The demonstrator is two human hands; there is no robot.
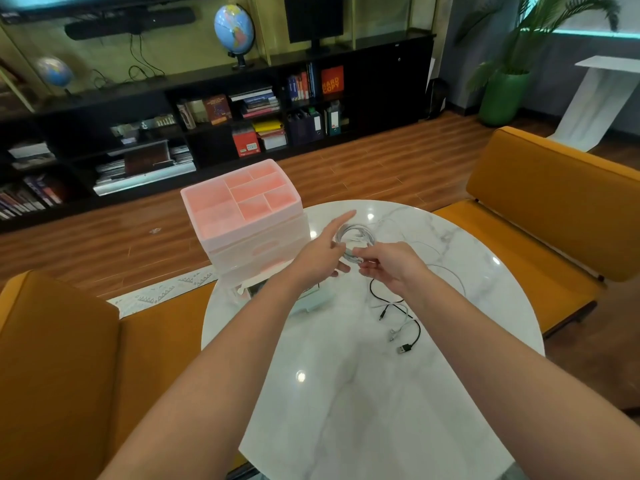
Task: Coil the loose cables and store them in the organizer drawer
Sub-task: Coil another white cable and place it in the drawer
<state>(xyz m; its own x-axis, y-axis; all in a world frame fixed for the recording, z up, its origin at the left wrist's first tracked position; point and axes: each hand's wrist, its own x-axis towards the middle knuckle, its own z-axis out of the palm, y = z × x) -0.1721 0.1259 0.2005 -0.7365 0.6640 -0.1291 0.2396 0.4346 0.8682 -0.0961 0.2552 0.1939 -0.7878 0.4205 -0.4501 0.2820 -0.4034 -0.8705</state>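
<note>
White cable being coiled above the bench

The coil (353, 237) is held over the bench (346, 375), just beside the organizer (242, 216). It is hooked by the left hand (320, 252), whose forefinger is stretched out, and pinched by the fingers (367, 268) of the right hand (391, 268). The cable is judged light, soft and springy; it is best gripped where the loops cross. Loose cables (398, 313) lie near.
</note>
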